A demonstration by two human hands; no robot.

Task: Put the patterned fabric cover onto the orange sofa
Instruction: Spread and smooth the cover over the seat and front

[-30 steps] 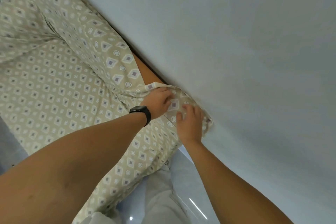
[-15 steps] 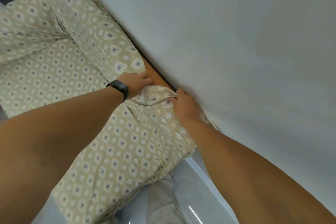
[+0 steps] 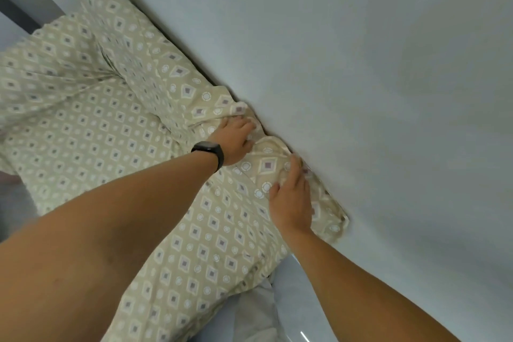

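A beige cover with a diamond pattern point(image 3: 91, 130) lies over the whole sofa; no orange surface shows. My left hand point(image 3: 234, 139), with a black watch on the wrist, presses into bunched fabric at the top of the backrest, right against the wall. A little to the right, my right hand point(image 3: 291, 197) lies flat on the cover's upper corner fold, its fingertips curled into the fabric at the wall. Both hands are on the same rumpled stretch of the backrest edge.
A pale grey wall point(image 3: 361, 64) fills the upper right and touches the sofa's back. A glossy light floor point(image 3: 294, 322) and a white garment point(image 3: 255, 314) show at the bottom. A dark vertical strip point(image 3: 16, 5) stands at the far left.
The exposed orange strip at the backrest top is now covered by fabric. My left hand has moved toward the wall into the fold. My right hand has slid down along the corner.
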